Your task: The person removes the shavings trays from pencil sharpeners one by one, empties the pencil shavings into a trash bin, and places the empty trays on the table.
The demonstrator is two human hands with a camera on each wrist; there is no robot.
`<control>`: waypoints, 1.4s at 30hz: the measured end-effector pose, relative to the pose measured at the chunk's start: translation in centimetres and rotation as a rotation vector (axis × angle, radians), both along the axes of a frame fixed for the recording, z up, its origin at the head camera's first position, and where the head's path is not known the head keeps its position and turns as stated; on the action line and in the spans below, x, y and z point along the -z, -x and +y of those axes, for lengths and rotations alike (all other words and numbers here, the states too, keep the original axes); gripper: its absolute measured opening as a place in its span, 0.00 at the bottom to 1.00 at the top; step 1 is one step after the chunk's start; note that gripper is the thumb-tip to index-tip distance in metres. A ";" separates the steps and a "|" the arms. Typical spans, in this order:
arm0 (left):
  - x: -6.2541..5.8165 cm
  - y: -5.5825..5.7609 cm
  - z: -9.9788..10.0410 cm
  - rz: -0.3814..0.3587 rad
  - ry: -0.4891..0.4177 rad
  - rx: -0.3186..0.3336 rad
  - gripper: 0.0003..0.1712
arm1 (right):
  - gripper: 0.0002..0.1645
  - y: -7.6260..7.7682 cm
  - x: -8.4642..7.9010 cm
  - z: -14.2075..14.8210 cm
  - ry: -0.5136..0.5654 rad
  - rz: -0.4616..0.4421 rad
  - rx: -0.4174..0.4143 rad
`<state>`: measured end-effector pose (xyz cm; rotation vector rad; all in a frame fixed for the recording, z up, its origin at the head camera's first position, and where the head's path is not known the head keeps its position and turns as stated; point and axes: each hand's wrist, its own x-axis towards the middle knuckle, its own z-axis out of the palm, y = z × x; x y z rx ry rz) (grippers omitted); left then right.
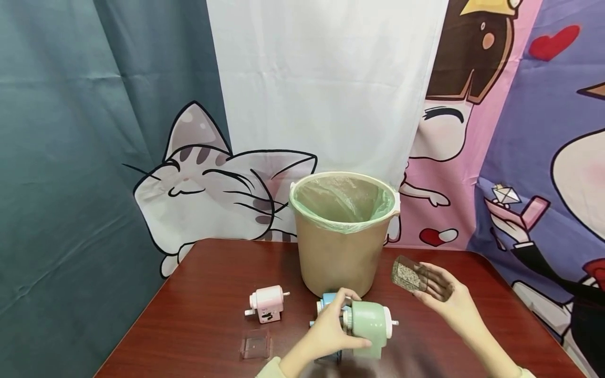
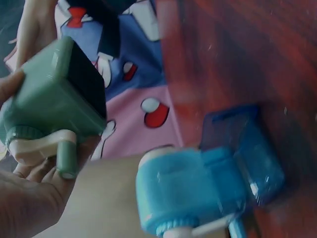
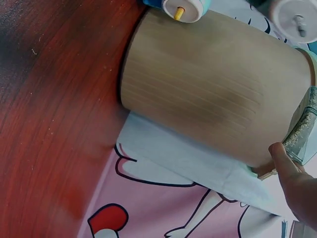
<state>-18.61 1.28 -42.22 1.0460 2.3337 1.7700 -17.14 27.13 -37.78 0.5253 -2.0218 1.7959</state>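
Observation:
My left hand (image 1: 328,328) grips a green hand-crank pencil sharpener (image 1: 371,323), lifted above the table, its dark opening showing in the left wrist view. My right hand (image 1: 449,294) holds a see-through shavings drawer (image 1: 406,275) with pencil shavings in it, tilted, to the right of the bin in the head view. A blue pencil sharpener (image 2: 183,188) stands behind my left hand, mostly hidden in the head view. Close to it is a translucent blue drawer (image 2: 257,158). The beige bin (image 1: 340,257) has a green liner bag (image 1: 347,227) over its rim.
On the left of the reddish-brown table (image 1: 189,315) stands a pink pencil sharpener (image 1: 268,302). A clear pinkish drawer (image 1: 256,345) lies in front of it. Behind the table hangs a cartoon-printed curtain (image 1: 331,89).

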 end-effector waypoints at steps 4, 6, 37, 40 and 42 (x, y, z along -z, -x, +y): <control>0.6 -0.2 1.0 0.031 0.032 -0.060 0.43 | 0.29 0.0 0.2 -0.1 0.001 -0.019 0.010; 0.7 -0.1 1.3 0.041 0.036 -0.100 0.44 | 0.29 0.1 0.3 -0.1 0.000 -0.020 0.017; 3.3 2.5 7.0 0.096 0.270 -0.251 0.39 | 0.40 0.1 3.5 6.9 -0.127 0.045 0.079; 3.5 2.6 7.8 0.075 0.279 -0.248 0.39 | 0.40 0.1 3.9 7.7 -0.133 0.044 0.064; 3.5 2.7 8.5 0.077 0.279 -0.252 0.39 | 0.39 0.2 4.1 8.3 -0.118 0.045 0.036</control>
